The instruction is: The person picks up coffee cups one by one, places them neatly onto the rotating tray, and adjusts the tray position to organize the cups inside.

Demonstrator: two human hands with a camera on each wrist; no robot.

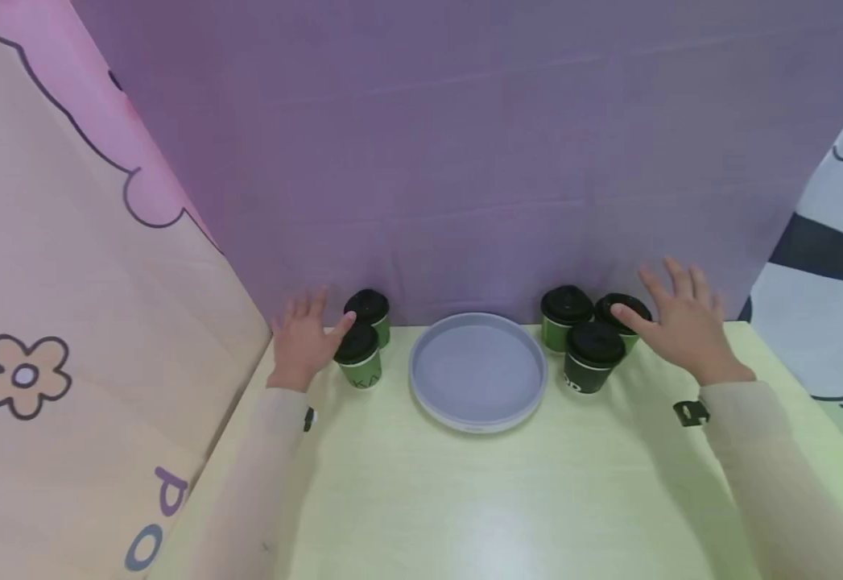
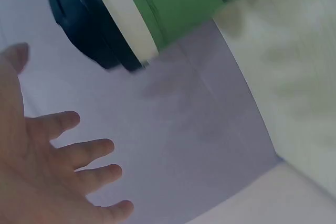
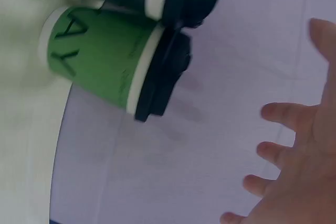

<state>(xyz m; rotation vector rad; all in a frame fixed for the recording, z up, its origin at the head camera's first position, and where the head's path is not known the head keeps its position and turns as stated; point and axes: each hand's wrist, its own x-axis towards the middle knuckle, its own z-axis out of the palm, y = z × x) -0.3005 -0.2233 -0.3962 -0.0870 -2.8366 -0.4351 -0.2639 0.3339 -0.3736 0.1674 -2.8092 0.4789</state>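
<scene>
Cam setup: one on head, one per wrist.
Table (image 1: 407,499), left hand (image 1: 301,342) and right hand (image 1: 685,334) are viewed from above by head cam, aimed forward-down, farther back. A left-side cup (image 2: 178,3) and two right-side cups (image 3: 100,59) are caught close up, rolled sideways, by the wrist cams; purple backdrop (image 1: 428,145) is shared by all three.

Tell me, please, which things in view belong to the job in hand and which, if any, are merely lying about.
Likely part of the job:
two lidded cups by the left hand
three lidded cups by the right hand
round tray between the cup groups, probably

Likely just surroundings:
table
purple backdrop
printed sheets at both sides
</scene>
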